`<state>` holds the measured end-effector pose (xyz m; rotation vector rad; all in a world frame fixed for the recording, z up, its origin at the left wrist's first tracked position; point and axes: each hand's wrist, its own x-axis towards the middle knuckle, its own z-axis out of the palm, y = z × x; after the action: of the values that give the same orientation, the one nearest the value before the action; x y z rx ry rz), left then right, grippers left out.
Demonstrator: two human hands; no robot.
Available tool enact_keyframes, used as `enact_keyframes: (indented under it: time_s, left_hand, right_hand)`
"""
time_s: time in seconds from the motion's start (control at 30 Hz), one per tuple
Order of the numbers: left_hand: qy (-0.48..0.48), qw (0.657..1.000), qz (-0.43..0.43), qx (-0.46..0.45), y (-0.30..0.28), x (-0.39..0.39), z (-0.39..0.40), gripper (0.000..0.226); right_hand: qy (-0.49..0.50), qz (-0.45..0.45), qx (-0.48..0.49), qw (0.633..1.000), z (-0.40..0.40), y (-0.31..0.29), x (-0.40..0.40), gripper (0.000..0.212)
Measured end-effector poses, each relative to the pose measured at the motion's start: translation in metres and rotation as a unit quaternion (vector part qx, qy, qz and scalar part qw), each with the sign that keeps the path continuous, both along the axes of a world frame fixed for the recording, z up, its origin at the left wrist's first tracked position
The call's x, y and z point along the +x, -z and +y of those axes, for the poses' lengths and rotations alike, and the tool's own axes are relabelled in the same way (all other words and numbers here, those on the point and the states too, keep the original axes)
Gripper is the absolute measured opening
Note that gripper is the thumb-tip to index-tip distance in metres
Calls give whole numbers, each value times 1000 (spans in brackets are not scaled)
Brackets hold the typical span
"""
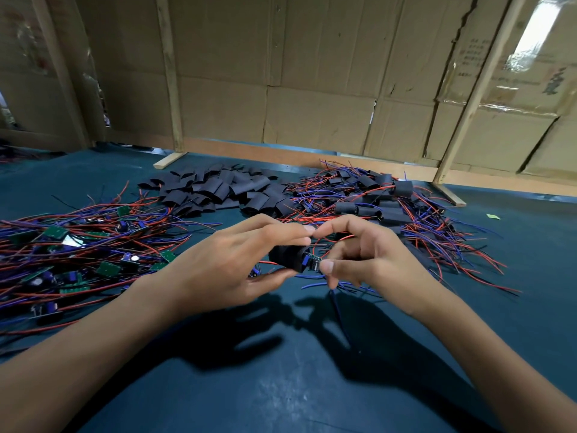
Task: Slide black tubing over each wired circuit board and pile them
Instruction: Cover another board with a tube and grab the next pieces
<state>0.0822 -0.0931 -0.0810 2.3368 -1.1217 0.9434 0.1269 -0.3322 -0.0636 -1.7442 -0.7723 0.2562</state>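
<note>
Black tubing pinched in left hand grip | circuit board half inside, right hand pinching it

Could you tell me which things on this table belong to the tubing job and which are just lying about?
Job:
- black tube in left hand
- circuit board pinched by right hand
- bare wired boards
- loose tubing pieces
- finished pile

Lying about:
- wooden strip
- green scrap
- cardboard wall

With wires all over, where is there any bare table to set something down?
The blue mat near the person, between the forearms, is bare, as is its right edge beyond the sleeved boards. Crowded: unsleeved boards on the left, tubing pile at the middle back.
</note>
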Motion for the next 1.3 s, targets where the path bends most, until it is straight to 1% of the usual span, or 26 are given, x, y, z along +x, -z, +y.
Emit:
enact_keyframes:
  time_s: [0.13, 0.27, 0.37, 0.47, 0.53, 0.67, 0.7, 0.73, 0.77, 0.8, 0.83, 0.87, 0.93, 0.97, 1.0, 1.03, 1.1, 1.13, 1.17, 1.2, 1.23, 1.27, 1.3]
  left_hand:
    - [0, 1000, 9, -8, 1, -1, 1, 61]
    - [-4, 1000, 21, -18, 1, -1, 2, 60]
    - [-1, 1000, 22, -20, 1, -1, 2, 61]
    - [14, 1000, 11, -12, 2, -1, -1, 61]
    - [19, 1000, -4, 0, 5, 0, -4, 58]
    - [8, 999, -27, 15, 3, 3, -5, 48]
    - [1, 999, -34, 25, 0, 6, -4, 45]
    - [-11, 999, -37, 37, -4, 9, -3, 43]
    - [-27, 998, -31, 41, -9, 13, -1, 42]
    - [-47, 998, -21, 37, -15, 17, 0, 42]
    - [-71, 997, -12, 23, -24, 22, 1, 42]
    - [-96, 995, -3, 2, -35, 27, 1, 44]
    - [-125, 991, 9, -40, -60, 39, -2, 49]
    - [-131, 990, 12, -52, -74, 47, -7, 50]
    - [-131, 990, 12, -59, -87, 56, -14, 51]
    - [-123, 990, 13, -65, -101, 65, -23, 51]
    - [-94, 992, 35, -72, -122, 85, -46, 50]
    - [-78, 993, 63, -64, -128, 95, -60, 50]
    - [-71, 991, 105, -44, -131, 106, -72, 53]
    - [-85, 983, 161, -5, -132, 115, -84, 61]
    - [-127, 965, 221, 67, -131, 124, -93, 76]
    - [-182, 932, 270, 159, -128, 130, -97, 91]
    - [-226, 894, 309, 232, -126, 132, -95, 99]
  right_hand:
    - [-8, 32, 25, 999, -2, 0, 3, 36]
    - [-18, 63, 34, 997, -3, -1, 5, 34]
    - [-15, 51, 27, 998, -2, -1, 2, 36]
    - [-15, 32, 18, 999, 2, 4, 1, 27]
    - [-8, 29, 21, 999, 6, 11, 1, 22]
    - [14, 16, 33, 999, 8, 15, 3, 22]
    - [35, -4, 46, 998, 8, 16, 3, 24]
    - [70, -48, 56, 995, 8, 18, 4, 26]
    - [117, -117, 52, 985, 9, 23, 5, 29]
    - [170, -198, 38, 965, 11, 29, 5, 30]
    - [225, -269, 23, 936, 12, 34, 6, 33]
    - [281, -319, 12, 905, 13, 37, 7, 37]
    - [382, -376, 20, 844, 12, 37, 9, 39]
    - [409, -395, 34, 822, 10, 37, 10, 35]
    - [411, -414, 45, 811, 9, 37, 10, 28]
    - [383, -428, 47, 818, 8, 38, 9, 21]
    - [278, -430, 18, 859, 10, 43, 7, 14]
    - [230, -427, -2, 874, 12, 46, 6, 14]
    - [201, -427, -18, 881, 13, 48, 6, 16]
    - [192, -428, -27, 883, 13, 49, 7, 17]
    - [198, -425, -29, 883, 13, 49, 9, 17]
    - [213, -417, -27, 883, 12, 49, 10, 17]
    - [232, -405, -26, 884, 11, 49, 11, 16]
